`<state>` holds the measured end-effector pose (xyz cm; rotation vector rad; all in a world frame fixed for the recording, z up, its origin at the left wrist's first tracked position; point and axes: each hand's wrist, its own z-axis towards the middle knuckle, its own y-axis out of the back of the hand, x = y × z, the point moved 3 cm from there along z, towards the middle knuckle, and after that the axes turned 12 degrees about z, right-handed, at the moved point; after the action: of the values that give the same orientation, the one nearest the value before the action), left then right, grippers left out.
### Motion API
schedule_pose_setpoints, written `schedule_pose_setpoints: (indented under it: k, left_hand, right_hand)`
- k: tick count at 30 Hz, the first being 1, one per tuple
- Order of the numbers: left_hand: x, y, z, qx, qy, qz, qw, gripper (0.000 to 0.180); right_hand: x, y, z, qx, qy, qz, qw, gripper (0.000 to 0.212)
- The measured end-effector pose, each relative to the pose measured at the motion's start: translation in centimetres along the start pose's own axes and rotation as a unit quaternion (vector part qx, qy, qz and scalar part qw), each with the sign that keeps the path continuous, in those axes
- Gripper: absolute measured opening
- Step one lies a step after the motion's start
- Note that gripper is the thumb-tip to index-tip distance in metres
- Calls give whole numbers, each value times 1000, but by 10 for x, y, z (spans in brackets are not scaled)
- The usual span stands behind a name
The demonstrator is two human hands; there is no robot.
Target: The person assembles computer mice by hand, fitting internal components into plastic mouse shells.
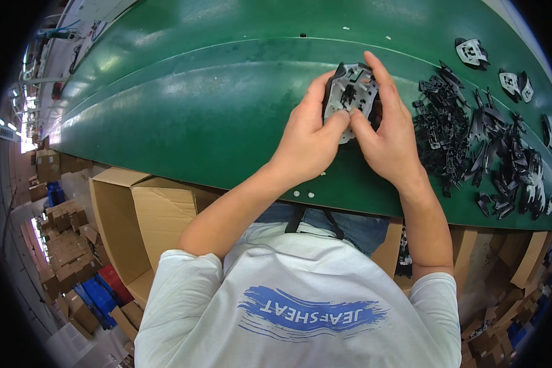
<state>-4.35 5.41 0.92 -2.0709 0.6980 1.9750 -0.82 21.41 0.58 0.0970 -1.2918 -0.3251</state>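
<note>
Between my two hands, above the near part of the green table (184, 122), is a grey and black moulded plastic shell (363, 92) with its ribbed inner side facing up. My left hand (310, 132) wraps its left edge, and my right hand (389, 132) grips the right edge with the fingers stretched up along it. Both thumbs press down close together on the shell's lower middle. A small black part (348, 94) sits in the shell's centre; whether the thumbs touch it, I cannot tell. The shell's underside is hidden.
To the right lie a heap of small black plastic parts (438, 122) and a pile of curved black pieces (509, 153). Several similar white-and-black shells (471, 53) rest farther right. White bits (311, 195) lie at the table's near edge. An open cardboard box (119, 227) stands below left.
</note>
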Motion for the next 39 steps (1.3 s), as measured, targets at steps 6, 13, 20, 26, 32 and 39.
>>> schedule_pose_setpoints:
  k: [6, 13, 20, 26, 32, 39]
  left_hand:
    - [-17, 39, -31, 100, 107, -241, 959, 56]
    - [-20, 168, -118, -20, 94, -184, 978, 74]
    - [15, 377, -302, -413, 128, 83, 898, 69]
    - [138, 429, -561, -484, 527, 131, 686, 93]
    - [205, 394, -659, -409, 603, 182, 660, 108]
    - [187, 451, -652, -483, 512, 292, 648, 77]
  right_hand:
    - [10, -16, -10, 98, 8, 98, 990, 90]
    - [34, 6, 5, 113, -17, 38, 993, 63]
    - [-7, 44, 10, 114, 23, -356, 927, 41]
    - [-35, 58, 20, 99, -116, -289, 945, 39]
    - [-20, 40, 22, 109, 0, -219, 970, 41]
    - [5, 2, 21, 50, -32, -144, 988, 42]
